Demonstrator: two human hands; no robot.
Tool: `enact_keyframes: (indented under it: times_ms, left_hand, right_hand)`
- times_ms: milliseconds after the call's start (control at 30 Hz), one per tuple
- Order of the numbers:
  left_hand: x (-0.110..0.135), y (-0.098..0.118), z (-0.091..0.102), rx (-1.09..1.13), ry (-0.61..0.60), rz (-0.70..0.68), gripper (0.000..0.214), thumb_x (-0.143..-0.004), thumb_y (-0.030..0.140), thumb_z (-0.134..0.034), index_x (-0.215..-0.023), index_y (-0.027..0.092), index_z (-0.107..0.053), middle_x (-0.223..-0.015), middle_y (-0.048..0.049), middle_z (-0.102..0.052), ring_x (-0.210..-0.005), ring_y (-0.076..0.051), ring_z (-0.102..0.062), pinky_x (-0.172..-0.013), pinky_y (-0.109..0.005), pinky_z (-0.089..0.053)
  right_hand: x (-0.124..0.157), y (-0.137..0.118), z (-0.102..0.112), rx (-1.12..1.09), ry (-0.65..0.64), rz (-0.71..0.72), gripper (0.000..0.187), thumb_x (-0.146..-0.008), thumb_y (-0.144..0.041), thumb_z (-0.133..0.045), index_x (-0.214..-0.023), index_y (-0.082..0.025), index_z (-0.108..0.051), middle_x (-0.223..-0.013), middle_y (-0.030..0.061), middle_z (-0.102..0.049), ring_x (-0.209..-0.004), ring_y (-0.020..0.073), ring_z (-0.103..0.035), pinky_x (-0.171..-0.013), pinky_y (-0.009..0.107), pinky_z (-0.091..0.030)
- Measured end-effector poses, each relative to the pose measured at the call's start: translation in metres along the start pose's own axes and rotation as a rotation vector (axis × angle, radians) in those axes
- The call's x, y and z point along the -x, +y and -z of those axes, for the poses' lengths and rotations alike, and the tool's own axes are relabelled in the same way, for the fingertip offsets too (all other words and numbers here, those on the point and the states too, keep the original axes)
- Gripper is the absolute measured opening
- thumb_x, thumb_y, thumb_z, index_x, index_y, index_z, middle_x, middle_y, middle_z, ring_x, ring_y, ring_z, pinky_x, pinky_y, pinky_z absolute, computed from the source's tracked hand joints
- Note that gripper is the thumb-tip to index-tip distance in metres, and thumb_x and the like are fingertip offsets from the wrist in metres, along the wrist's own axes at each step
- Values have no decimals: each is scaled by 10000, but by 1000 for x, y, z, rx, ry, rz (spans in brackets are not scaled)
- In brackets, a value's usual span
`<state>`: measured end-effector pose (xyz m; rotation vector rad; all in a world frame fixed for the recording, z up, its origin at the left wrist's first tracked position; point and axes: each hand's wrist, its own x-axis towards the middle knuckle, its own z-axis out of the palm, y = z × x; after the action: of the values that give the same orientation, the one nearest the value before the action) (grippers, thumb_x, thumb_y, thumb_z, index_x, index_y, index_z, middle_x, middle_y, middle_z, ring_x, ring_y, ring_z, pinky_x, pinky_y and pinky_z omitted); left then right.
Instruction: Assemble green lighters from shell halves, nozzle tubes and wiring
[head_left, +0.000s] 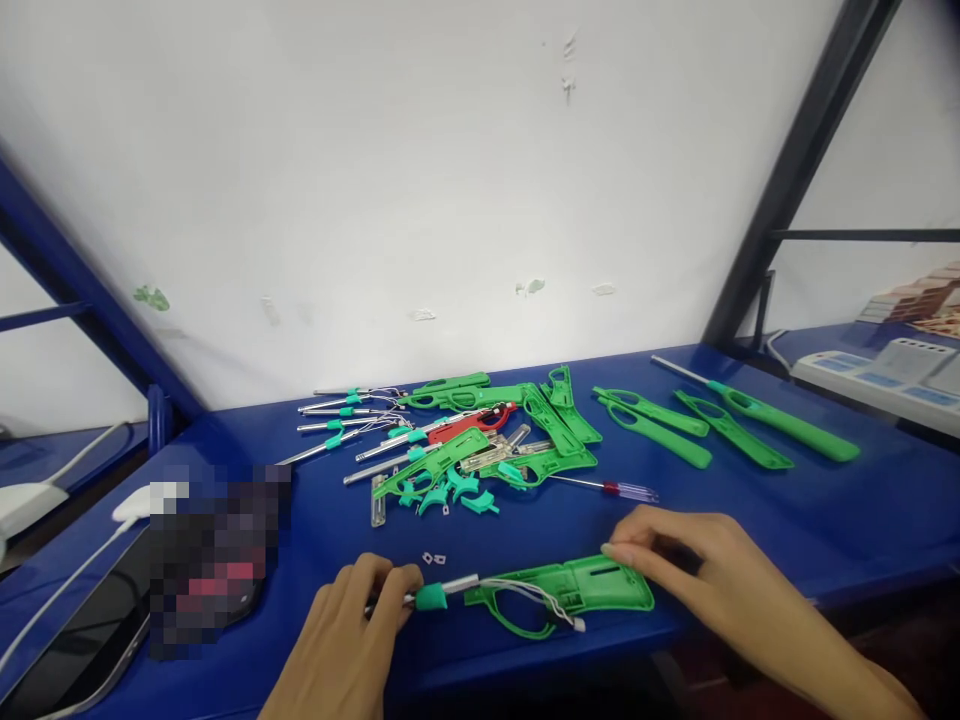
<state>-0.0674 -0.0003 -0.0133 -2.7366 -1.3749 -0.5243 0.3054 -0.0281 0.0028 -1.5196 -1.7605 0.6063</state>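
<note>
My left hand (364, 610) is closed around a metal lighter tube (459, 584) with a teal collar; white wires (525, 587) trail from its end. Those wires lie over a green lighter casing half (596, 585), inner side up, near the table's front edge. At the casing's right end, my right hand (694, 555) pinches the rim between thumb and fingers, with the fingertips partly hidden. Two tiny metal pieces (433, 559) rest just beyond my left hand.
Behind lies a pile of green casing halves (562, 420), teal triggers (465, 485), clear fuel tanks (378, 500) and wired tubes (330, 425). A screwdriver (630, 492) is at its right. Further right sits a whole green lighter (795, 425). A phone (82, 620) occupies the left.
</note>
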Motion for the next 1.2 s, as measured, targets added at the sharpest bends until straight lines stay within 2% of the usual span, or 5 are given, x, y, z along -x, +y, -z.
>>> enact_keyframes:
  times_ms: [233, 433, 567, 767, 1200]
  left_hand:
    - [0, -3, 5, -19, 57, -83, 379, -1058, 240, -443, -1349, 349, -660, -1196, -62, -718, -937, -224, -746, -772, -306, -643]
    - [-7, 16, 11, 30, 149, -90, 389, -1080, 372, -514, -1461, 380, -590, -1356, -69, -685, -1110, -230, -754, -905, -325, -669]
    - [-13, 23, 6, 45, 132, -150, 354, -1090, 327, -512, -1414, 370, -647, -1343, -77, -690, -1190, -239, -726, -945, -332, -660]
    - [-17, 24, -2, 112, 140, -104, 337, -1081, 231, -528, -1368, 332, -672, -1282, -79, -699, -1158, -221, -715, -942, -300, -641]
    - [-17, 26, -1, 319, 149, -43, 351, -1088, 226, -507, -1344, 352, -711, -1225, -62, -691, -1063, -173, -742, -868, -218, -618]
  right_hand:
    - [-2, 0, -3, 26, 71, 52, 307, -972, -516, -693, -802, -272, -771, -749, 0, -766, -654, 200, -695, -628, 276, -540]
    - [5, 4, -4, 46, -10, 37, 242, -962, -538, -730, -1049, -325, -804, -944, 9, -772, -744, 195, -671, -657, 278, -546]
    - [7, 3, -3, 79, -96, 42, 359, -796, -512, -916, -1116, -392, -806, -1132, -16, -757, -837, 199, -673, -763, 293, -558]
    - [4, 2, -4, 86, -125, 50, 267, -843, -515, -879, -1067, -379, -829, -1082, -7, -741, -805, 184, -655, -760, 285, -552]
    - [3, 3, -6, 53, -105, 83, 240, -852, -495, -877, -1055, -375, -835, -1047, -2, -748, -772, 178, -640, -730, 287, -562]
